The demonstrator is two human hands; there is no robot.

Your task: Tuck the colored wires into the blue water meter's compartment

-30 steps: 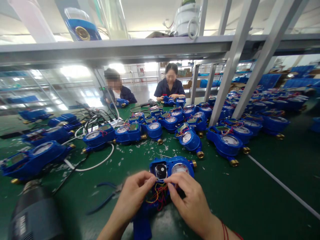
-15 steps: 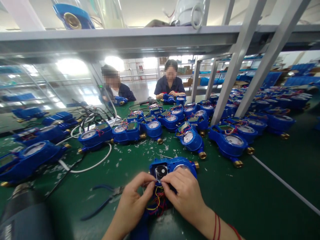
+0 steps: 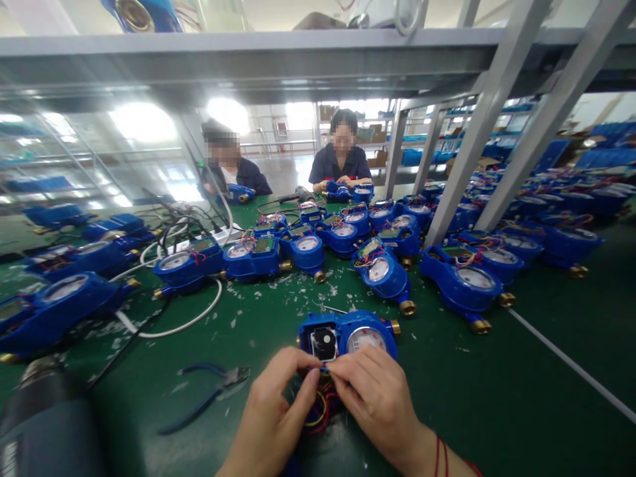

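Note:
A blue water meter [image 3: 348, 334] lies open on the green bench in front of me, showing a round dial and a square white part. Coloured wires [image 3: 318, 407] spill from its near side. My left hand [image 3: 273, 417] and my right hand [image 3: 380, 397] meet just below the meter, thumbs and forefingers pinched on the wires where they leave the housing. A red thread circles my right wrist.
Blue-handled pliers [image 3: 209, 394] lie left of my hands. A dark cylindrical tool [image 3: 44, 424] fills the near left corner. Several blue meters [image 3: 382, 275] cover the bench beyond, with a white cable [image 3: 193, 318] and plastic scraps. Two people [image 3: 340, 162] sit opposite. Slanted steel struts [image 3: 472, 126] rise at right.
My hands have shifted slightly down and toward me, uncovering the meter's dial. The view has tilted down a little. Both hands keep pinching the wires.

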